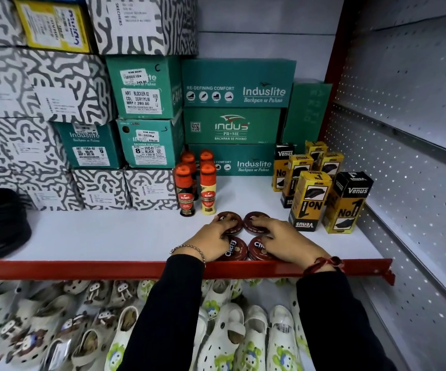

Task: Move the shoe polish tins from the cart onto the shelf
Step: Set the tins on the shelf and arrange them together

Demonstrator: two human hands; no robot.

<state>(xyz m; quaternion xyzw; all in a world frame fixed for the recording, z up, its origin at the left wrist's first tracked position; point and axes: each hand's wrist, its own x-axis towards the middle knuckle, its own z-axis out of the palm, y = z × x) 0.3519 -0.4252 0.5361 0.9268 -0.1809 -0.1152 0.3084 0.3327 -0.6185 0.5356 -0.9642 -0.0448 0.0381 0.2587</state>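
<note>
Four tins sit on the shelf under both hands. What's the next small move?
Probably lift both hands clear: the left hand and right hand rest on four tins already lying flat in a tidy square behind the shelf's red lip.

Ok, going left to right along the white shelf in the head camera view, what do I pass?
Black sandals → patterned shoe boxes → Kiwi polish bottles → four brown polish tins under the left hand and right hand → yellow and black Venus boxes → perforated side panel.
</note>
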